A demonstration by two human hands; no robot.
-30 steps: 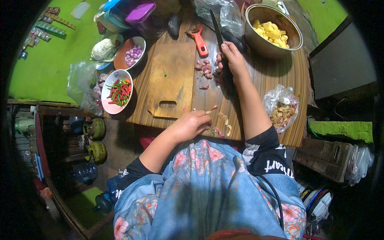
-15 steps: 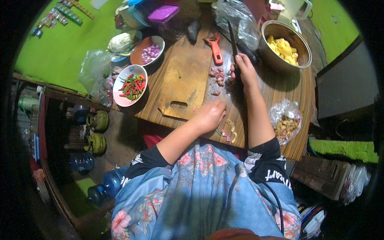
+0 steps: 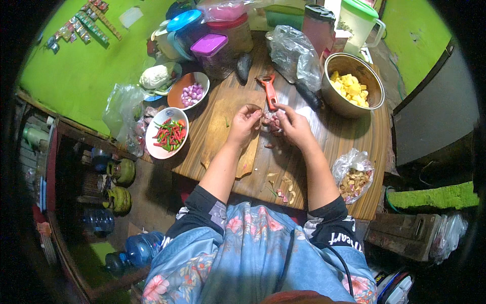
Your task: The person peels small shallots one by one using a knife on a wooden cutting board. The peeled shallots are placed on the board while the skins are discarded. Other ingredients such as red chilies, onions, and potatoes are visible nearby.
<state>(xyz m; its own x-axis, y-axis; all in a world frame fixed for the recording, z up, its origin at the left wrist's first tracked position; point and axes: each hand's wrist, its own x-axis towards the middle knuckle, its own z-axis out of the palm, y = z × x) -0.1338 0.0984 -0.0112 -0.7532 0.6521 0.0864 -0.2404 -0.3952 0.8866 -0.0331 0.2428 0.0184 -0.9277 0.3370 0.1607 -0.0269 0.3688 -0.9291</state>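
Observation:
My left hand (image 3: 245, 125) hovers over the right edge of the wooden cutting board (image 3: 220, 119), its thumb and fingertips pinched together. What it pinches is too small to make out. Just to the right, my right hand (image 3: 296, 127) has its thumb and index finger brought near each other, and anything between them is hidden. Reddish, unpeeled garlic cloves (image 3: 273, 124) lie in a small pile between my hands, on what looks like clear plastic. Beyond them rests an orange-handled peeler (image 3: 270, 92). The knife cannot be seen now.
On the left stand a bowl of chilies (image 3: 169, 133) and a bowl of peeled shallots (image 3: 192, 95). A pot of yellow cut pieces (image 3: 349, 90) is at the right, above a bag of peelings (image 3: 354, 182). Dark long vegetables (image 3: 308, 96) and lidded containers (image 3: 210, 45) sit farther back.
The black knife has left my right hand and is out of sight. My left hand has moved up from the table's near edge, and both hands now meet around the cloves. The view has tilted upward.

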